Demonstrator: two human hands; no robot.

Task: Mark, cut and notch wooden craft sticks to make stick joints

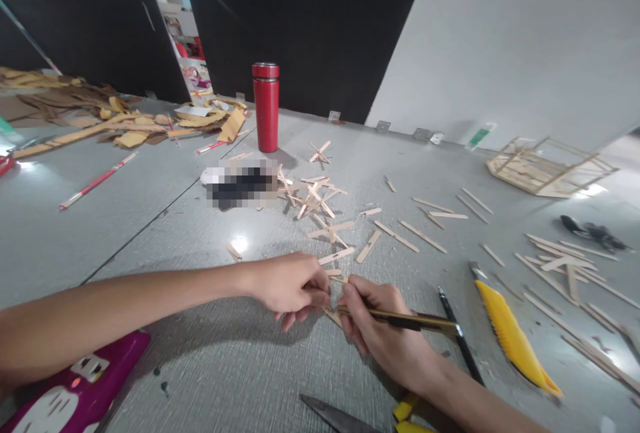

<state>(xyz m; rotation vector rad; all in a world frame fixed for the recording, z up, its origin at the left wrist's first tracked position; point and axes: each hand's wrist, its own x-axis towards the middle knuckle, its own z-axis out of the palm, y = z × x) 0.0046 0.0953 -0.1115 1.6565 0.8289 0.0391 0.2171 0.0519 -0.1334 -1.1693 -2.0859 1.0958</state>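
My left hand (295, 284) reaches in from the left, its thumb and forefinger pinched on a small wooden craft stick (332, 315) that is mostly hidden by the fingers. Close beside it, my right hand (383, 333) grips a slim black-and-gold pen-like tool (410, 319), whose tip meets the stick area between both hands. I cannot make out the tip. Just beyond the fingers lie notched craft sticks (336, 257) and several crossed-stick pieces (313, 204). A black pen (463, 343) rests under the tool's rear end.
A yellow utility knife (515, 333) lies right, near loose sticks (570, 266) and a stick frame (550, 166). Scissors (335, 414) point left at the front. A purple case (95, 386) sits under my left forearm. Behind stand a red flask (267, 109) and cardboard scraps (135, 126).
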